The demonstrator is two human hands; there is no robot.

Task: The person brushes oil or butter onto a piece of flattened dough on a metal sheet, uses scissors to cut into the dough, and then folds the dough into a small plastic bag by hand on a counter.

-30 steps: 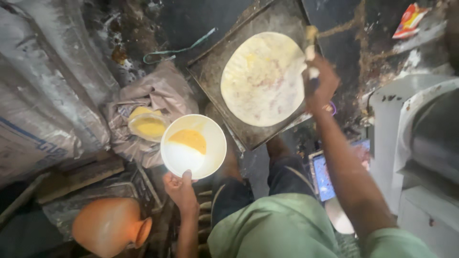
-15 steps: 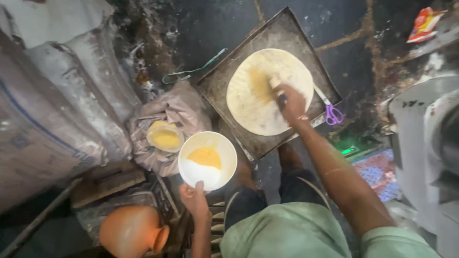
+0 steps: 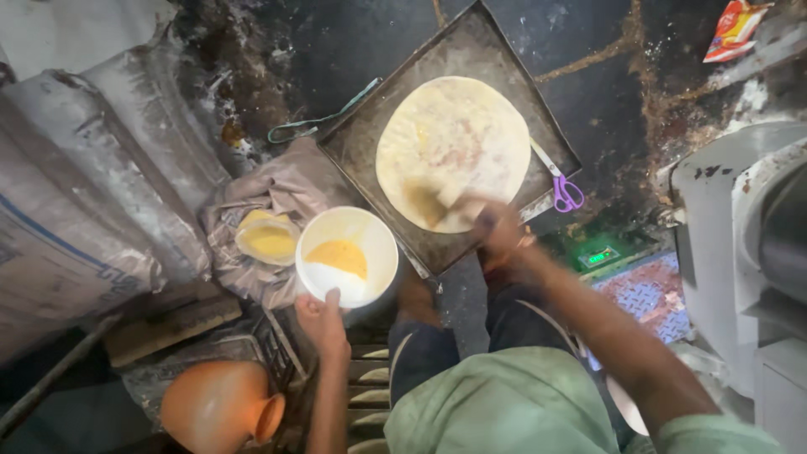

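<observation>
A round pale flatbread (image 3: 454, 151) lies on a dark square metal tray (image 3: 361, 147) on the floor. My right hand (image 3: 496, 231), blurred with motion, grips a brush-like tool (image 3: 437, 202) whose end rests on the flatbread's near edge, leaving a yellowish smear. My left hand (image 3: 321, 319) holds the near rim of a white bowl (image 3: 370, 244) that contains some yellow paste (image 3: 338, 255). The bowl hovers just left of the tray's near corner.
Purple-handled scissors (image 3: 561, 187) lie on the tray's right edge. A crumpled bag with a yellow lump (image 3: 267, 238) sits left of the bowl. A clay pot (image 3: 220, 406) is at bottom left, grey sacks (image 3: 76, 210) at left, a scale with green display (image 3: 598, 256) and a grey machine (image 3: 748, 244) at right.
My right hand has swept from the far edge of the flatbread across its middle to the near edge. The bowl in my left hand stayed beside the tray.
</observation>
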